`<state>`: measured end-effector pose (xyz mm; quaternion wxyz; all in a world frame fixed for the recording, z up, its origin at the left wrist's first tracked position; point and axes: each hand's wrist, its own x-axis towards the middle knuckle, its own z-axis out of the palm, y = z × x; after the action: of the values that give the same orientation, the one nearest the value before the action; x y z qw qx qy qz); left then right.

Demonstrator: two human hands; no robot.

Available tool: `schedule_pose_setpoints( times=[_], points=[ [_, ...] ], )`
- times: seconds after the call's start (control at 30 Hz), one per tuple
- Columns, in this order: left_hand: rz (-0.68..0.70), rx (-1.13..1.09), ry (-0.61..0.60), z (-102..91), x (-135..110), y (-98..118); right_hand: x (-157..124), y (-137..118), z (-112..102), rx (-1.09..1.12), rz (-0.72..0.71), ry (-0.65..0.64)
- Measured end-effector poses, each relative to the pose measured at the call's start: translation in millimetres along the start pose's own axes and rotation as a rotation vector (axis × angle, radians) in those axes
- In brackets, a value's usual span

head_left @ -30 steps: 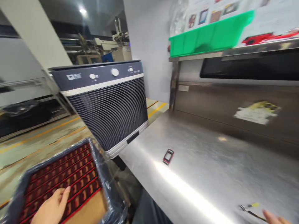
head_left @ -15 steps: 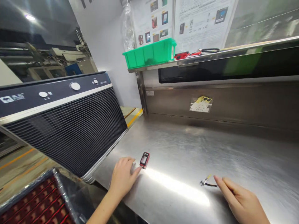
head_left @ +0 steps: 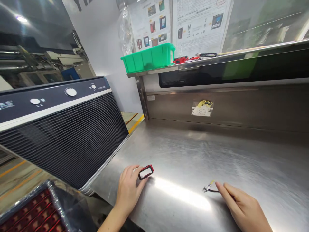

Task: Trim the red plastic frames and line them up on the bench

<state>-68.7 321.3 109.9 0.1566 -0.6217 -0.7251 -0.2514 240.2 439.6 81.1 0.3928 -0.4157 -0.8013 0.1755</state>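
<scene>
A small rectangular frame (head_left: 151, 168), black on top with red sides and an opening in its middle, is between the fingertips and thumb of my left hand (head_left: 129, 187). It is tilted up at the left part of the metal worktop. My right hand (head_left: 242, 203) is closed around a small pair of cutting pliers (head_left: 206, 188) with silver jaws. Their jaws point left, one handle looks yellow and the other black, and my fist hides the rest.
The steel worktop (head_left: 178, 151) has a shelf with a green bin (head_left: 147, 59) and red parts (head_left: 181, 60) at the back. A black louvred unit (head_left: 67, 135) stands left. At lower left, a plastic-lined box (head_left: 56, 201) holds rows of red parts.
My left hand has taken hold of the frame, which lay on the worktop beside the fingers, and turned and tilted it. The right hand keeps the pliers; the view has shifted slightly.
</scene>
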Motion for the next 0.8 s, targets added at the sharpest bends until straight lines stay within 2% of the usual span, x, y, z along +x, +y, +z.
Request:
schedule_pose_setpoints(
  times=[0.2,0.37,0.47,0.53,0.6,0.63,0.73,0.8],
  points=[
    [0.106,0.03,0.175,-17.9,-17,4,-3,6,-1,-0.031,0.057,-0.03],
    [0.156,0.022,0.258,-29.4,-23,10,-3,9,0,-0.054,0.138,-0.031],
    [0.148,-0.023,0.291,-33.4,-26,11,-2,10,1,-0.045,0.173,-0.034],
    [0.094,-0.111,0.296,-35.4,-28,12,-1,8,0,-0.051,0.188,-0.029],
    [-0.055,-0.297,0.236,-37.2,-30,16,0,5,-1,-0.068,0.196,-0.019],
    [-0.174,-0.437,0.179,-38.0,-31,19,0,3,-2,-0.077,0.198,-0.013],
    [-0.691,-1.034,0.013,-40.2,-36,33,0,1,-3,-0.087,0.214,-0.024],
    [-0.969,-1.46,-0.076,-41.6,-39,44,0,3,-2,-0.078,0.232,-0.049]
  ],
)
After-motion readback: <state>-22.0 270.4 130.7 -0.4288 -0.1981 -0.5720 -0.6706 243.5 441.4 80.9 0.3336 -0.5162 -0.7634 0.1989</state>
